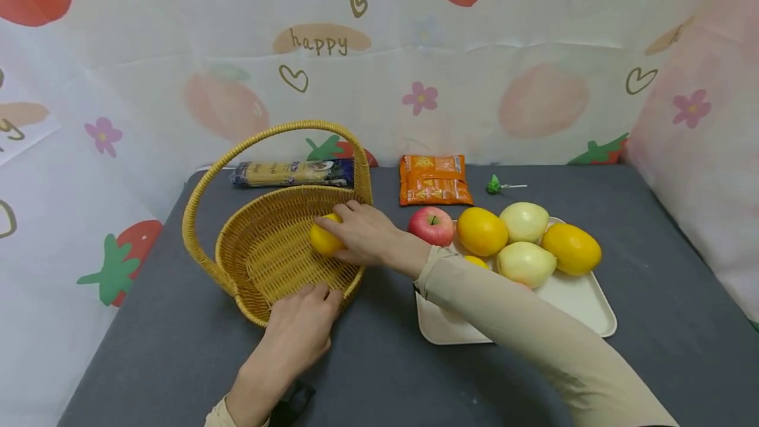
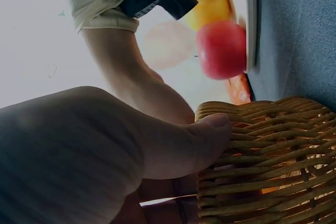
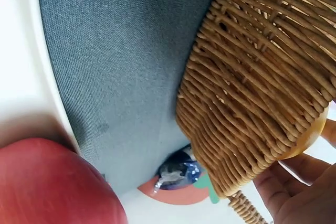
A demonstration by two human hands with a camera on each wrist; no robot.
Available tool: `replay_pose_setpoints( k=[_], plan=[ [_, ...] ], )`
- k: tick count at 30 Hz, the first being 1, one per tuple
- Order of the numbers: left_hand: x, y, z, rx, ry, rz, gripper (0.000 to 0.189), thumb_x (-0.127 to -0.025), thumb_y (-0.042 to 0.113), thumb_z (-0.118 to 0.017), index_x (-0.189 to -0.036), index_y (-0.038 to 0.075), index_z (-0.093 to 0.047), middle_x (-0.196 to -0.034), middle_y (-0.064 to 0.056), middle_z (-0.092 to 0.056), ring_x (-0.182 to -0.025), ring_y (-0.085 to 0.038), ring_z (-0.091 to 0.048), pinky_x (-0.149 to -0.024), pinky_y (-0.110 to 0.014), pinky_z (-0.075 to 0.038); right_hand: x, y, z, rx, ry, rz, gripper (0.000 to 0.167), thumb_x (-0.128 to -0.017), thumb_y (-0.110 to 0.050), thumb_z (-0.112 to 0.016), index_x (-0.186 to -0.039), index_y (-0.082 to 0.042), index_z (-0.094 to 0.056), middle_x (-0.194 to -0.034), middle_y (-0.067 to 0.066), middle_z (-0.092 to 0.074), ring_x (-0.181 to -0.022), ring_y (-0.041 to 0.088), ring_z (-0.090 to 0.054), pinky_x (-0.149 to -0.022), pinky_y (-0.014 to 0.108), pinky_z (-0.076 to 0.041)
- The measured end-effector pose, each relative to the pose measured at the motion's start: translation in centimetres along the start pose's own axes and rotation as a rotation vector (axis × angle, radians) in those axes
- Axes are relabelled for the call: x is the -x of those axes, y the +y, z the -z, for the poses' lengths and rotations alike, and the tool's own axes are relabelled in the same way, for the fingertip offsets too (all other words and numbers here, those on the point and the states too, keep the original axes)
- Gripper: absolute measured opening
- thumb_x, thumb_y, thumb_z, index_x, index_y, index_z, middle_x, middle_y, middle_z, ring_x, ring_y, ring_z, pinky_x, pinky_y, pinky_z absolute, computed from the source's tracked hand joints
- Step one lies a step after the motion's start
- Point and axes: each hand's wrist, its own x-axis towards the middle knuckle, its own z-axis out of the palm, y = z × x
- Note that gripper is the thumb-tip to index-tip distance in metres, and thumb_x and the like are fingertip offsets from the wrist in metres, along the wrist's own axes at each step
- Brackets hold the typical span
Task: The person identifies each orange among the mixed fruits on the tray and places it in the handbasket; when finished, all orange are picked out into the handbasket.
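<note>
A wicker basket (image 1: 269,262) with a tall arched handle stands on the left part of the table. My left hand (image 1: 302,325) grips its near rim; in the left wrist view the thumb (image 2: 210,135) presses on the outside of the weave. Over the basket's right side, my right hand (image 1: 364,232) holds a yellow fruit (image 1: 325,237) just within the rim. The right wrist view shows that fruit (image 3: 311,137) partly hidden behind the wicker wall, with fingers around it. Inside the basket, only the woven bottom shows otherwise.
Right of the basket lies a white tray (image 1: 578,305) with yellow and pale fruits, partly behind my right sleeve. A red apple (image 1: 431,226) sits at its left corner. Behind are a noodle packet (image 1: 293,173), an orange snack bag (image 1: 435,180) and a green lollipop (image 1: 494,184).
</note>
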Motion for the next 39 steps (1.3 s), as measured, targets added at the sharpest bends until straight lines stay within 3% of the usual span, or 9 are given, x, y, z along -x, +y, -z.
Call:
replay_pose_setpoints(
  k=[4, 8, 14, 21, 39],
  plan=[
    [0.06, -0.04, -0.03, 0.007, -0.002, 0.001, 0.012, -0.082, 0.003, -0.071, -0.078, 0.012, -0.064, -0.068, -0.001, -0.053, -0.055, -0.014, -0.048, -0.043, -0.026, -0.031, 0.07, -0.03, -0.32, -0.026, -0.044, -0.012, 0.060, -0.094, -0.041, -0.062, -0.147, -0.021, -0.043, -0.132, 0.011, -0.057, -0.118, 0.029, -0.056, -0.099, 0.038, -0.050],
    [-0.03, -0.05, -0.03, 0.010, 0.002, 0.004, 0.012, -0.082, 0.004, -0.071, -0.078, 0.012, -0.064, -0.068, 0.000, -0.053, -0.056, -0.014, -0.049, -0.044, -0.026, -0.032, 0.05, -0.05, -0.46, -0.016, -0.035, -0.035, 0.060, -0.093, -0.041, -0.063, -0.146, -0.021, -0.044, -0.127, 0.011, -0.058, -0.114, 0.028, -0.057, -0.097, 0.037, -0.051],
    [-0.06, -0.04, -0.03, 0.005, 0.008, -0.001, 0.013, -0.083, 0.006, -0.072, -0.077, 0.013, -0.064, -0.066, 0.000, -0.052, -0.054, -0.014, -0.046, -0.042, -0.025, -0.029, -0.08, -0.09, -0.40, 0.034, 0.076, -0.085, 0.045, -0.092, -0.030, -0.065, -0.135, -0.021, -0.055, -0.125, 0.010, -0.059, -0.112, 0.028, -0.058, -0.096, 0.038, -0.051],
    [-0.08, -0.06, -0.03, 0.002, -0.003, 0.000, 0.010, -0.084, 0.009, -0.072, -0.078, 0.012, -0.065, -0.066, 0.000, -0.052, -0.054, -0.014, -0.047, -0.043, -0.025, -0.030, -0.03, -0.17, -0.31, 0.143, 0.170, -0.056, 0.029, -0.091, -0.020, -0.068, -0.120, -0.020, -0.067, -0.124, 0.010, -0.060, -0.113, 0.026, -0.057, -0.092, 0.035, -0.051],
    [0.01, -0.13, -0.02, 0.002, 0.000, -0.006, 0.010, -0.085, 0.011, -0.072, -0.079, 0.013, -0.065, -0.067, -0.001, -0.054, -0.055, -0.015, -0.049, -0.044, -0.026, -0.034, -0.20, -0.46, -0.20, 0.182, 0.150, -0.056, 0.028, -0.097, -0.024, -0.059, -0.123, -0.020, -0.065, -0.124, 0.009, -0.061, -0.113, 0.025, -0.058, -0.090, 0.035, -0.052]
  ],
)
